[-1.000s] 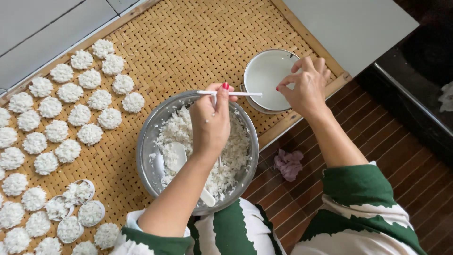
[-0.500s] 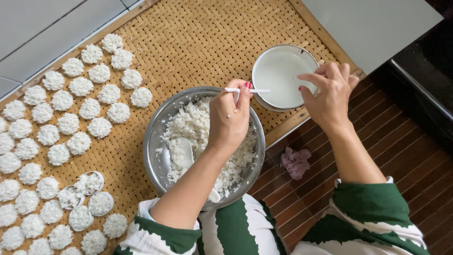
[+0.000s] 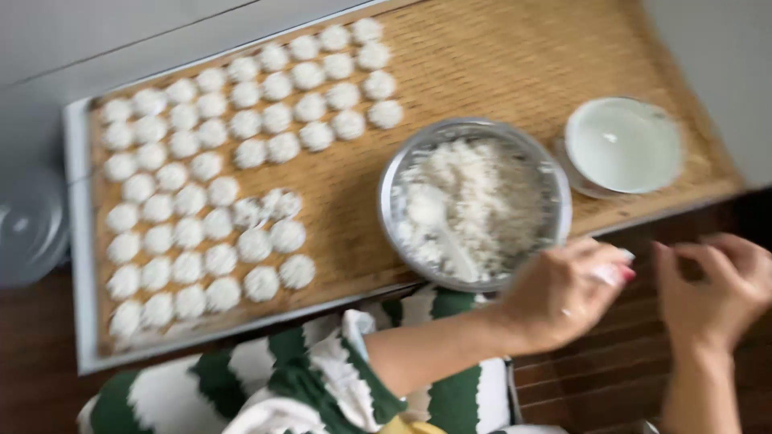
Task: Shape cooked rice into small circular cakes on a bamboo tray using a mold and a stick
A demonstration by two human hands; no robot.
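My left hand (image 3: pixel 563 293) hovers just in front of the metal bowl (image 3: pixel 474 205), fingers pinched on a small white lump of rice. The bowl is full of white cooked rice and a pale spoon lies in it. To the right, my right hand (image 3: pixel 716 289) has curled fingers close to the left hand's tips; nothing shows in it. Both hands are over the dark slatted floor, off the tray. The frame is blurred.
A woven bamboo tray (image 3: pixel 450 56) carries several rows of small white rice rounds (image 3: pixel 209 177) on its left half. A white bowl of clear liquid (image 3: pixel 623 145) stands right of the metal bowl. A clear lid (image 3: pixel 28 225) lies at far left.
Both hands have pulled back from above the two bowls toward me, off the tray edge. The thin white stick the left hand held is gone from sight. The camera swung left.
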